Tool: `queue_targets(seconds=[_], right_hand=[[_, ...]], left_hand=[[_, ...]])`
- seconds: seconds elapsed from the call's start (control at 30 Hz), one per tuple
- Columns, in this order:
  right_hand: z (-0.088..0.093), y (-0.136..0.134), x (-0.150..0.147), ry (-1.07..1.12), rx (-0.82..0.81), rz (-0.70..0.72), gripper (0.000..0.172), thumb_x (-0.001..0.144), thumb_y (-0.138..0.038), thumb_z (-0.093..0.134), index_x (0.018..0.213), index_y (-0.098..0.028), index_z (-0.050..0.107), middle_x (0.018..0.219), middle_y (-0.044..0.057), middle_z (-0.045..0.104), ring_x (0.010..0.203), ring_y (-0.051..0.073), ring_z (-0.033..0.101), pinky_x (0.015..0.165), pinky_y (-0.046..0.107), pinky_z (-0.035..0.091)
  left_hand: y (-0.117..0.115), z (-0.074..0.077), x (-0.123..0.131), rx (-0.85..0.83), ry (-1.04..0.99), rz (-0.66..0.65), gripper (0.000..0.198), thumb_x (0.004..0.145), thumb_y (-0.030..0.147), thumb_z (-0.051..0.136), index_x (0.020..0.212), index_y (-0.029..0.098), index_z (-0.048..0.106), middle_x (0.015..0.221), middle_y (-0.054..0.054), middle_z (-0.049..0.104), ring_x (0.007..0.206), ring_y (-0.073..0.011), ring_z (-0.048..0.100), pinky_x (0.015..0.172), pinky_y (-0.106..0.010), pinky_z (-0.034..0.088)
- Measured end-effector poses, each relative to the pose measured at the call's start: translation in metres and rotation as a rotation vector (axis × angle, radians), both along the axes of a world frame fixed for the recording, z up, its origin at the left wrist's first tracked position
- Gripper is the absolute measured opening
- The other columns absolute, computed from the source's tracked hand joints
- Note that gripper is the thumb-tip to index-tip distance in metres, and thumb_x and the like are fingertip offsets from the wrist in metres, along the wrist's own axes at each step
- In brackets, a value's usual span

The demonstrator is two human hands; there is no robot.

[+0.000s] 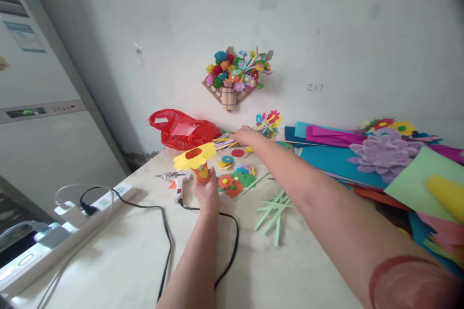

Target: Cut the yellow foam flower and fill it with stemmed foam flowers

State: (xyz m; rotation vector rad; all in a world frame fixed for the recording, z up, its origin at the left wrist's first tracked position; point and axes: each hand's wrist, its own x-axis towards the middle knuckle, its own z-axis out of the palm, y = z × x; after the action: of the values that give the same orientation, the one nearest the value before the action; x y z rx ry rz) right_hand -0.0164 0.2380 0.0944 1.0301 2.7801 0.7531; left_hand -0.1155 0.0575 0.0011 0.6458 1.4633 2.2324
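Note:
My left hand (206,195) is wrapped round an orange paper cone with a yellow flower-shaped rim (195,156), holding it upright with its opening up. Across the table, my right hand (245,136) reaches to a pile of thin coloured strips (225,144). Its fingers curl down among them, and what they grip is hidden. Just behind that hand lies a bunch of paper flowers on stems (268,121). A white glue gun (179,189) lies left of my left hand. Cut-out flowers (232,184) in orange and green are spread between my arms.
A red plastic bag (184,130) sits by the wall. Pale green strips (274,212) lie under my right forearm. Coloured sheets (326,161) and a lilac felt flower (387,151) are piled right. A black cord (236,236) and a power strip (105,203) occupy the left side.

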Motion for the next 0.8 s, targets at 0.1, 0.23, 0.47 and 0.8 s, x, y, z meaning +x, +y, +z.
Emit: queue_targets(seconds=[0.1,0.23,0.47,0.8], right_hand=[[0.008,-0.012,0.004,-0.058,-0.004,0.007,0.025,0.086,-0.021,0.050,0.107,-0.021,0.063,0.100,0.010,0.070,0.094,0.023,0.064,0.076,0.032,0.043],[0.024,-0.035,0.013,-0.069,0.025,0.037,0.025,0.087,-0.018,0.048,0.105,-0.019,0.065,0.099,0.012,0.070,0.090,0.024,0.065,0.068,0.031,0.042],[0.035,-0.075,0.062,-0.043,0.013,0.175,0.025,0.084,-0.006,0.047,0.093,-0.017,0.067,0.094,0.010,0.070,0.092,0.021,0.060,0.086,0.034,0.037],[-0.010,-0.146,0.149,-0.016,-0.162,0.337,0.029,0.086,-0.007,0.049,0.105,-0.023,0.066,0.139,0.004,0.049,0.131,0.020,0.039,0.113,0.043,0.017]], left_hand=[[0.000,-0.002,-0.001,-0.030,0.022,-0.001,0.025,0.058,0.038,0.068,0.067,0.018,0.055,0.046,0.004,0.052,0.042,-0.0126,0.049,0.047,-0.027,0.042],[0.000,-0.001,0.001,-0.024,0.023,0.009,0.024,0.058,0.037,0.067,0.067,0.019,0.054,0.047,0.004,0.052,0.044,-0.0141,0.050,0.048,-0.029,0.043],[-0.003,0.010,0.004,-0.002,0.077,0.008,0.027,0.057,0.039,0.069,0.068,0.019,0.055,0.047,0.006,0.046,0.042,-0.0118,0.046,0.047,-0.027,0.042],[-0.017,0.031,0.038,0.058,0.125,-0.143,0.029,0.055,0.038,0.070,0.069,0.016,0.056,0.050,0.006,0.046,0.043,-0.0084,0.043,0.043,-0.023,0.041]])
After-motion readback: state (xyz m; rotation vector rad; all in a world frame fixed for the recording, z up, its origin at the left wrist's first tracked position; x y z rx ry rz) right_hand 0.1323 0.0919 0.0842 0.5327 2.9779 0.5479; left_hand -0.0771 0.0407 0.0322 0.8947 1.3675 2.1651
